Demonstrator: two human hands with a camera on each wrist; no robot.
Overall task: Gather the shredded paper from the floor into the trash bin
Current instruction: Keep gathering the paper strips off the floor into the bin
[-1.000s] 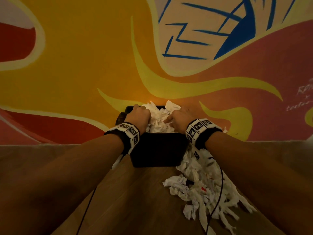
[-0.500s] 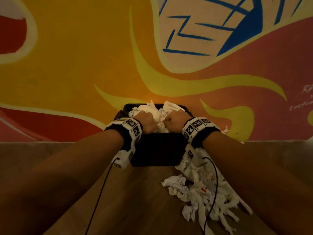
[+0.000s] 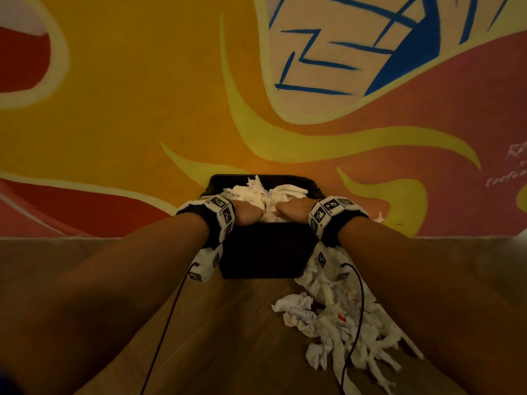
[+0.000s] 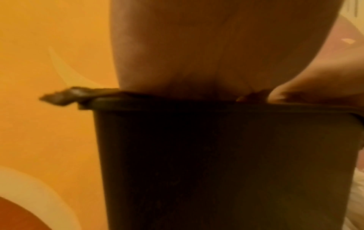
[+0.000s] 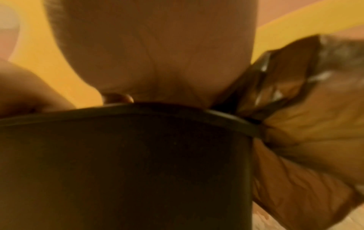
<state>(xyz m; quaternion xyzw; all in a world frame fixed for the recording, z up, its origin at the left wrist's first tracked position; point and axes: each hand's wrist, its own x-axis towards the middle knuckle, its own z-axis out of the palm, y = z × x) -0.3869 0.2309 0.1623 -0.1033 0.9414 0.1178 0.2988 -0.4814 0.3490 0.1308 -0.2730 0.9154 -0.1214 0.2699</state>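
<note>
A black trash bin [image 3: 265, 249] stands against the wall, heaped with white shredded paper [image 3: 256, 192]. My left hand [image 3: 248, 213] and right hand [image 3: 293, 209] are side by side inside the near rim, pressing down on the paper in the bin. Their fingers are buried in it and hidden. In the left wrist view my palm [image 4: 197, 54] dips behind the bin [image 4: 216, 155]. The right wrist view shows the same, palm [image 5: 157, 54] behind the bin [image 5: 118, 155]. A large pile of shredded paper [image 3: 336, 323] lies on the floor at the bin's right.
A painted mural wall [image 3: 142, 109] rises directly behind the bin. The bin's dark bag liner [image 5: 295, 93] bunches over the right rim. A small scrap [image 3: 379, 216] lies by the wall on the right. Wrist cables [image 3: 165, 323] hang over the wooden floor [image 3: 242, 337].
Both hands have sunk lower into the bin over the last second, and the paper heap there is pushed down. The floor pile has not moved.
</note>
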